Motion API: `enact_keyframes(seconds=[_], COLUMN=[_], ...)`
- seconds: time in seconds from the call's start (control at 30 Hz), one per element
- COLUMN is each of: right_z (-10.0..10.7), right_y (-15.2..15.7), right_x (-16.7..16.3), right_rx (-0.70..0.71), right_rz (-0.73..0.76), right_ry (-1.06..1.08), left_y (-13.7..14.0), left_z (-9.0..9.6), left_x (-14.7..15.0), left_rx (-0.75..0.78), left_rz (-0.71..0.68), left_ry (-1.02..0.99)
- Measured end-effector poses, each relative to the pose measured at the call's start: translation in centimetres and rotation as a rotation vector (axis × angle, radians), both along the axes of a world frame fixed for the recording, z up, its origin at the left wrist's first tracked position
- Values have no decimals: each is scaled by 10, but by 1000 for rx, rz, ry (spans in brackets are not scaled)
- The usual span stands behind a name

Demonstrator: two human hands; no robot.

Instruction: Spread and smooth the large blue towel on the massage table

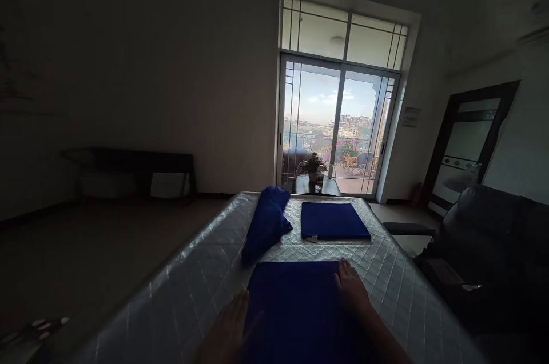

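Note:
A dark blue folded cloth [295, 307] lies flat on the table's silver quilted cover [180, 295], nearest to me. My left hand [227, 324] rests along its left edge, fingers stretched out and slightly blurred. At the far right corner of the cloth, my right hand [351, 287] lies flat with its fingers extended. Beyond it sits a second blue piece, a neat flat rectangle [334, 221] with a small white tag at its near edge. To the left of that is a crumpled blue cloth bundle [266, 221].
A small dark table [330, 186] with a potted plant [314, 164] stands past the far edge, before a glass sliding door [338, 118]. A dark armchair [493, 250] is at the right. Against the left wall is a low dark bench [141, 161].

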State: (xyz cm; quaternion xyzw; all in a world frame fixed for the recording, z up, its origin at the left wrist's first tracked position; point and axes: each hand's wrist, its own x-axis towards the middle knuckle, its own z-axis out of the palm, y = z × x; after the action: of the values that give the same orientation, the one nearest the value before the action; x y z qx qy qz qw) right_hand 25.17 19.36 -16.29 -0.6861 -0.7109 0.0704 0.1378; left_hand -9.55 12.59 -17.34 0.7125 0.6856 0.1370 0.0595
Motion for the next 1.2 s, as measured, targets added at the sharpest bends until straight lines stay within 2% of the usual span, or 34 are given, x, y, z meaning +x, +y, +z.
enact_keyframes(seconds=[0.1, 0.2, 0.27, 0.37, 0.43, 0.5, 0.6, 0.67, 0.73, 0.8, 1.07, 1.2], right_z=[3, 5, 5, 3, 2, 1, -2, -3, -3, -3, -6, -5], right_y=[-2, -3, -3, -3, -3, -3, -3, -2, 0, 1, 0, 1], right_x=[0, 1, 1, 2, 3, 5, 10, 13, 14, 13, 14, 15], right_rx=[9, 1, -1, 3, 7, 11, 12, 10, 14, 18, 3, -12], right_rz=[10, 12, 12, 14, 10, 23, 102, 124, 99, 78, 56, 61], right_ry=[-6, 7, 24, 39, 38, 20, -29, -47, -40, -27, -28, -37], left_y=[4, 10, 12, 14, 18, 28, 52, 70, 84, 91, 93, 95], left_z=[-6, -12, -8, 14, 32, 43, 39, 27, 14, 6, 14, 7], left_x=[-2, -3, 8, 56, 105, 155, 210, 222, 215, 193, 57, 23], left_rx=[-81, -22, 22, 12, 10, 36, 76, 89, 100, 101, 40, 42], left_rz=[5, 23, -20, -249, -434, -554, -610, -568, -519, -480, -206, -165], left_ry=[-12, 9, 24, 36, 23, -5, -57, -73, -59, -27, 31, 10])
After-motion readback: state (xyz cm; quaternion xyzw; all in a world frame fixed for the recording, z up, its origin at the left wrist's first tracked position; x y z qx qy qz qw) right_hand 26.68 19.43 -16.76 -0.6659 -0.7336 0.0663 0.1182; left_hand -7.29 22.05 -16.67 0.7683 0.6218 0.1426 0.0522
